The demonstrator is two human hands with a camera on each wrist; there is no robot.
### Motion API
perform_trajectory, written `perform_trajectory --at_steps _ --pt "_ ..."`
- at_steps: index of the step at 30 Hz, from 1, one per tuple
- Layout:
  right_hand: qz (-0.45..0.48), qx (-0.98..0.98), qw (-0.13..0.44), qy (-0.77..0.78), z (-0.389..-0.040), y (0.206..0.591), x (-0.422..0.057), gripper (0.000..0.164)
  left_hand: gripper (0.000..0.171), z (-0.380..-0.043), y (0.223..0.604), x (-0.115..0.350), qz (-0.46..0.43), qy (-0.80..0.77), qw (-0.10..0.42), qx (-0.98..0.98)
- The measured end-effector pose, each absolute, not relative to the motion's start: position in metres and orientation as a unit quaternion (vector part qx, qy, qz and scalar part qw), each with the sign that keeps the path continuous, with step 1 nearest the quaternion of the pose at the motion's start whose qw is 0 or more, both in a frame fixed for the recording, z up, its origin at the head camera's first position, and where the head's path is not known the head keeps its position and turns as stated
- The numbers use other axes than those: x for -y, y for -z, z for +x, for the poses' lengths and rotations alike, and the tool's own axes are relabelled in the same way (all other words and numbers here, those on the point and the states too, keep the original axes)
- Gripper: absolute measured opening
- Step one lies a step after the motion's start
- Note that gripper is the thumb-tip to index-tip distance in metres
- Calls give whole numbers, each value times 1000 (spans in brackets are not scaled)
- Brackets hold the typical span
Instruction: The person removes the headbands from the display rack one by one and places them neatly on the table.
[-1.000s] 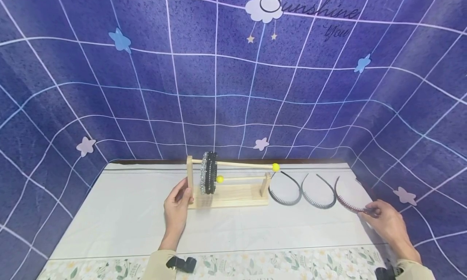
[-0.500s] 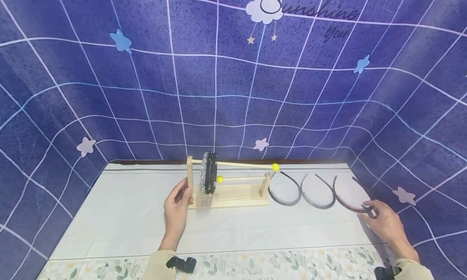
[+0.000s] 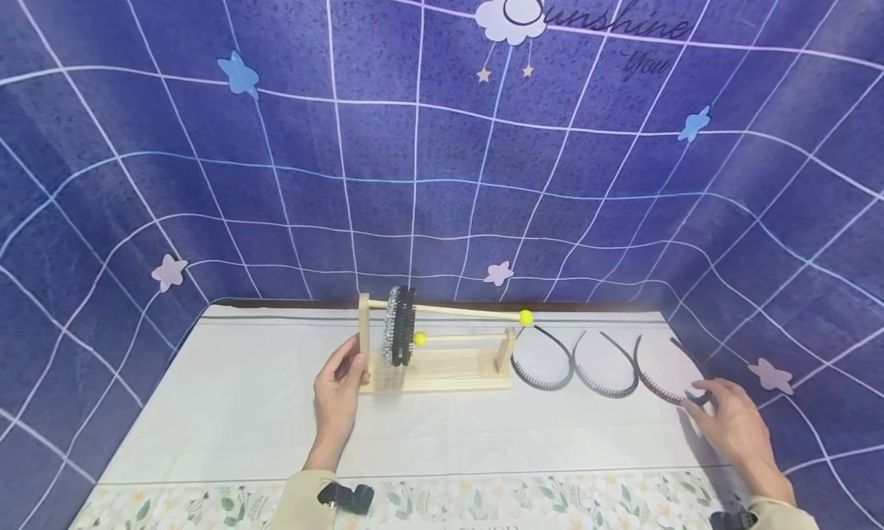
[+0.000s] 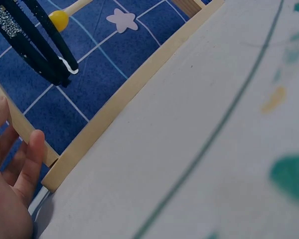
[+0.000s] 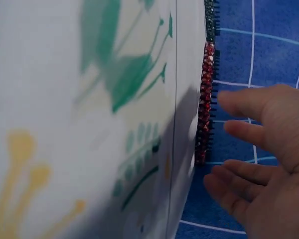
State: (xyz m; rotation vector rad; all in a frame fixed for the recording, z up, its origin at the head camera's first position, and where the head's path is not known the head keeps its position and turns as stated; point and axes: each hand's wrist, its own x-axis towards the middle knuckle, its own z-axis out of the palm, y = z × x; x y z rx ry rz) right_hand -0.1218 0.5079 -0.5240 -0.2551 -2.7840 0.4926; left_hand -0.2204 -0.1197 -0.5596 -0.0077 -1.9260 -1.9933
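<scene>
In the head view my left hand (image 3: 336,392) holds the left post of a wooden headband stand (image 3: 442,370), thumb in front and fingers behind. In the left wrist view the fingers (image 4: 35,144) lie around that post. A silver glitter headband (image 3: 390,327) and black toothed headbands (image 3: 406,327) hang on the upper dowel, toward the post. My right hand (image 3: 735,423) is at the right end of a red toothed headband (image 3: 659,392) lying on the table. The right wrist view shows thumb and fingers spread apart beside the red sparkling band (image 5: 205,99), holding nothing.
Left of the red headband lie a grey headband (image 3: 608,392) and a black headband (image 3: 542,384), in a row beside the stand. Yellow balls cap the upper dowel (image 3: 526,317) and the lower dowel (image 3: 420,338). A blue gridded cloth (image 3: 442,231) rises behind the white tabletop (image 3: 242,415).
The red headband has turned and settled flat in the row. My right fingers, which pinched its end, have parted from it. My left hand keeps its place on the post.
</scene>
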Motion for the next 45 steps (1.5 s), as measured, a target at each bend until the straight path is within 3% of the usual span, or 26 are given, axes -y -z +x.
perform_trajectory --at_steps 10,18,27,45 --pt "-121 956 177 -202 -121 514 -484 40 41 -222 561 120 -9 711 184 679" --pt "-129 930 257 -228 -120 504 -470 34 41 -221 561 121 -9 705 185 684" --pt "-226 869 287 -335 -116 485 -443 26 41 -221 561 120 -8 707 186 682" --pt "-188 783 329 -493 -119 460 -389 16 42 -221 562 121 -7 708 184 682"
